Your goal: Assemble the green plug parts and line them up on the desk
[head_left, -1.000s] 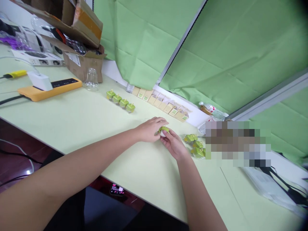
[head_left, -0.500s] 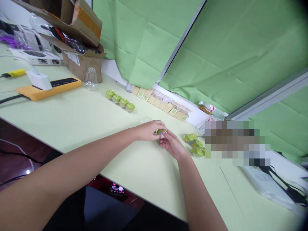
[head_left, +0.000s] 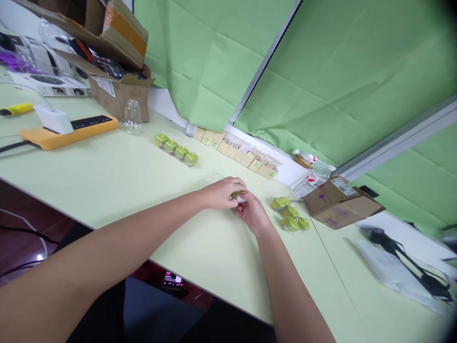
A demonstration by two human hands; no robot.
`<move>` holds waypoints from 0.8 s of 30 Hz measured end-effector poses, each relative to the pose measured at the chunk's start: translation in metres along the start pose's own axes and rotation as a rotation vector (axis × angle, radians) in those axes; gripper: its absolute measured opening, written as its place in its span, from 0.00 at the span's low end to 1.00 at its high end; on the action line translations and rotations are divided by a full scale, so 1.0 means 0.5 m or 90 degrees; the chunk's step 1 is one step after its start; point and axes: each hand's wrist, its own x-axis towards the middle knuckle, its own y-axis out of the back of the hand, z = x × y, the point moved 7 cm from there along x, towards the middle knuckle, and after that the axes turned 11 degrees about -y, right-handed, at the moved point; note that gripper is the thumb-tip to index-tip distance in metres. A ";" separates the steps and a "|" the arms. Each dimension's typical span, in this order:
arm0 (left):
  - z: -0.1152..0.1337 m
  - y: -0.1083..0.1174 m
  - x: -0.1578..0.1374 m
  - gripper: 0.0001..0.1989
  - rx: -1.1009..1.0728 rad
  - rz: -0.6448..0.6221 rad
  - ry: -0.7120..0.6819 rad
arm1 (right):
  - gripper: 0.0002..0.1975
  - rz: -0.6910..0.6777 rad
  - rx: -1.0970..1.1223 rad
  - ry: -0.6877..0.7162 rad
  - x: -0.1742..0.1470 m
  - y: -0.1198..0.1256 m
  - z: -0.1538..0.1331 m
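Observation:
Over the middle of the table, both hands meet around one small green-topped container (head_left: 238,194) with a pale lower part. My left hand (head_left: 224,192) curls round it from the left, fingers over the far side. From the right, my right hand (head_left: 253,213) pinches its pale part, with the fingers curled below. The fingers cover much of it. Just beyond my left hand lies a small clear plastic piece (head_left: 216,178), partly hidden. Similar green-topped containers with yellowish loops stand in a row (head_left: 181,152) at the back left, and a loose cluster (head_left: 291,215) sits right of my right hand.
Small tan boxes (head_left: 248,158) line the back edge by the green curtain. Left are an orange power strip (head_left: 80,128), a clear plastic bottle-shaped piece (head_left: 132,118) and an open carton (head_left: 123,93). Right are plastic bottles (head_left: 307,185), another carton (head_left: 339,202) and a plastic bag (head_left: 389,271).
The view has shifted slightly. Both hands stay around the container, whose green top now looks more tilted, with more of the pale part showing. My right hand has moved slightly left.

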 end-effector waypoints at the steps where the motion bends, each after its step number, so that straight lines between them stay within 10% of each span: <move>1: 0.000 0.000 0.000 0.23 -0.003 0.003 0.000 | 0.07 0.011 0.002 -0.001 0.001 0.001 0.001; 24: -0.019 0.020 -0.020 0.21 -0.008 0.060 0.058 | 0.17 0.098 -0.015 0.049 0.005 0.051 -0.014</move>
